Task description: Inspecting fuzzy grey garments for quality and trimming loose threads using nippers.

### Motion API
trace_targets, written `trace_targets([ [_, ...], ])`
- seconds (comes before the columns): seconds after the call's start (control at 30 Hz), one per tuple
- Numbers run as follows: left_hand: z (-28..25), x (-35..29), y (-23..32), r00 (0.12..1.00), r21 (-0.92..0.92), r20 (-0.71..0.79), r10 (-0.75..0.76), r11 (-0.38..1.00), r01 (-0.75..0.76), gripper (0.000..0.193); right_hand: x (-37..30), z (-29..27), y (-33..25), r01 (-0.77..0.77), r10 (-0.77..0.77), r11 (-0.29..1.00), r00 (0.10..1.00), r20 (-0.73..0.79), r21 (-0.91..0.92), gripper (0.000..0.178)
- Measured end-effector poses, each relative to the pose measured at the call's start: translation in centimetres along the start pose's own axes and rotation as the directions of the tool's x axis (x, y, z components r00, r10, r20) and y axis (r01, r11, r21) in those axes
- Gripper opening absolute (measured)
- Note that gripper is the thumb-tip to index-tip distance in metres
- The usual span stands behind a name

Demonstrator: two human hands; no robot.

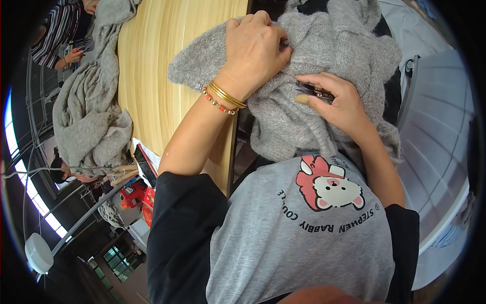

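A fuzzy grey knitted garment [349, 55] lies bunched in front of me, partly on the table edge and partly over my lap. My left hand [255, 48] is closed on a fold of it, fingers curled and pinching the knit. Close by on the right, my right hand [341, 101] holds small dark thread snips [321, 93], their blades pointing left toward the knit. A tan cover [302, 99] sits on the tip of my right thumb. Gold bangles and a beaded bracelet [220, 101] circle my left wrist.
The light wood table [162, 50] stretches to my left. More grey knitwear [88, 116] hangs along its far edge, where another person in a striped top [58, 30] works. At my right stands a large pale bin [435, 111], with white fabric [405, 25] beyond.
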State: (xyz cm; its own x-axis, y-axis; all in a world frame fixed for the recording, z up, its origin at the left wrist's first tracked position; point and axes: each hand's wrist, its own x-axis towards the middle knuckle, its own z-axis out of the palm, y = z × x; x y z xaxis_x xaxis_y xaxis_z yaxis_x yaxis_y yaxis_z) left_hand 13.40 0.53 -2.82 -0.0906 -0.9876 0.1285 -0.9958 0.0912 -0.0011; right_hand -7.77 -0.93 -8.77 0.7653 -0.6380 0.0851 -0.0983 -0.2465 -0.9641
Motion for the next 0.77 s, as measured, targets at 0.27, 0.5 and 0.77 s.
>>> trace_targets([
  [0.27,0.1,-0.1,0.0,0.998,-0.066,-0.011,-0.059,0.996,0.058,0.017,0.0,0.1,0.4,-0.018,0.019,0.998,1.0,0.007,-0.054,0.037],
  [0.5,0.2,-0.6,-1.0,0.971,-0.599,-0.011,-0.238,0.779,0.184,0.024,-0.1,0.2,0.9,0.019,-0.021,0.998,0.999,-0.025,-0.059,0.032],
  [0.77,0.1,-1.0,-1.6,0.942,-0.806,0.042,-0.332,0.547,0.228,0.028,-0.2,0.4,1.1,0.0,-0.001,0.999,1.0,-0.022,-0.05,0.031],
])
